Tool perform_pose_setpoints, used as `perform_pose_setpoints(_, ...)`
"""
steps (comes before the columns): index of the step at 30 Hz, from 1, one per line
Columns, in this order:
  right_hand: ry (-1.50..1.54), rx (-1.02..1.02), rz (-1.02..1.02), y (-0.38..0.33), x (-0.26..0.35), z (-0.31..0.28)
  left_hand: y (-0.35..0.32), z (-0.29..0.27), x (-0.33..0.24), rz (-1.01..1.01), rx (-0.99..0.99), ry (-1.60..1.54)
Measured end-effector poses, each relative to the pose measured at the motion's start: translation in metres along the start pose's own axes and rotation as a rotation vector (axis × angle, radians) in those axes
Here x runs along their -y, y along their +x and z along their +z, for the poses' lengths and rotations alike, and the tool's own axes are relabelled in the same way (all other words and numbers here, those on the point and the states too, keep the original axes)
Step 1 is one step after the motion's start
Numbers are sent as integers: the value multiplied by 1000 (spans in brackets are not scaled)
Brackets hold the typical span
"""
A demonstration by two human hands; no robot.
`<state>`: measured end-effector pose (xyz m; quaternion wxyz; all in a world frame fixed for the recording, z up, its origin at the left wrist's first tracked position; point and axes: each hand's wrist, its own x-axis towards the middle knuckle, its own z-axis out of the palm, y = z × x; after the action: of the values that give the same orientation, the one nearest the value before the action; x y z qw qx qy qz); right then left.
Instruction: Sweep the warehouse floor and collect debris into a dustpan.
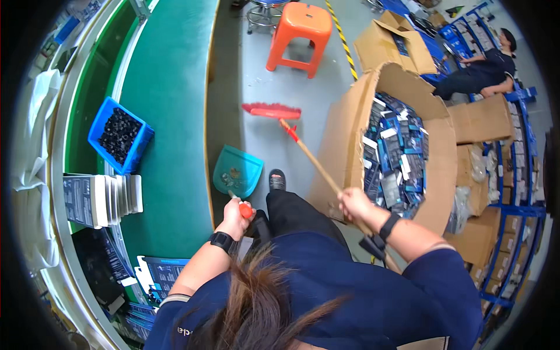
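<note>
My right hand [356, 204] is closed round the wooden handle of a broom [318, 164]. The broom's red bristle head [273, 111] is over the grey floor, beyond the dustpan and short of the orange stool. In my left hand [236, 216] is the handle of a teal dustpan [248, 166], its red end showing beside my fingers. Some small debris [234, 173] lies in the pan. The dustpan sits beside the green workbench's edge, left of my shoe [277, 179]. Whether the bristles touch the floor I cannot tell.
On the left runs a green workbench [166, 76] with a blue bin [146, 137] of small black parts. A large carton [344, 128] full of small dark boxes stands close on my right. Ahead is an orange stool [304, 23]. Another person [487, 67] sits at the far right by blue shelving.
</note>
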<state>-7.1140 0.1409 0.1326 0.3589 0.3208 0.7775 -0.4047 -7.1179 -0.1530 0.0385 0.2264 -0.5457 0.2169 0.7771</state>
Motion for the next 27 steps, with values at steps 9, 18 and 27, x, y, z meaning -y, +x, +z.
perform_pose_setpoints(9, 181, 61, 345, -93, -128, 51, -11, -10, 44, -39, -42, 92)
perform_pose_setpoints(18, 200, 65, 287, -41, -153, 77, -4, -43, 58, -30, -206, 144)
perform_pose_setpoints(27, -330, -419, -322, 125, -77, 62, -15, -55, 61, -112, -46, 66)
